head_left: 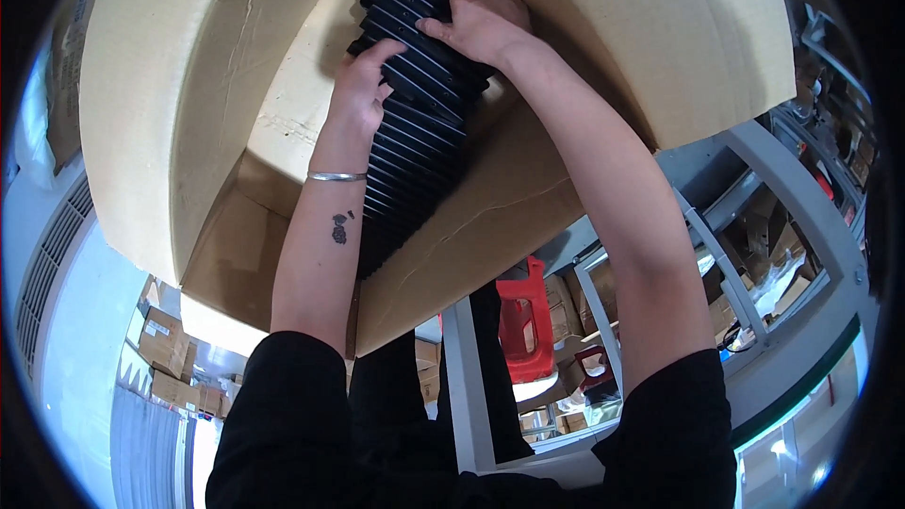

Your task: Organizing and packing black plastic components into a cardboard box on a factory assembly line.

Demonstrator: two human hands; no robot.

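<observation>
Both hands reach down into a large open cardboard box (509,188). Inside it runs a long row of black, slat-like parts (415,146), packed closely side by side, with small holes in some of the far ones. My left hand (363,85) grips the left side of the row's far part, thumb lying over the top. Across from it, my right hand (481,19) clasps the right side, its thumb pointing left over the black parts. Most fingers of both hands are hidden behind the parts. My left forearm covers some of the row's near left side.
Tall box flaps (179,85) rise at the left and right (702,38). A grey metal frame (801,217) stands at the right. Below the box are a red plastic stool (528,320) and stacked cartons. More cartons (165,344) sit at the lower left, near a white vented unit (57,264).
</observation>
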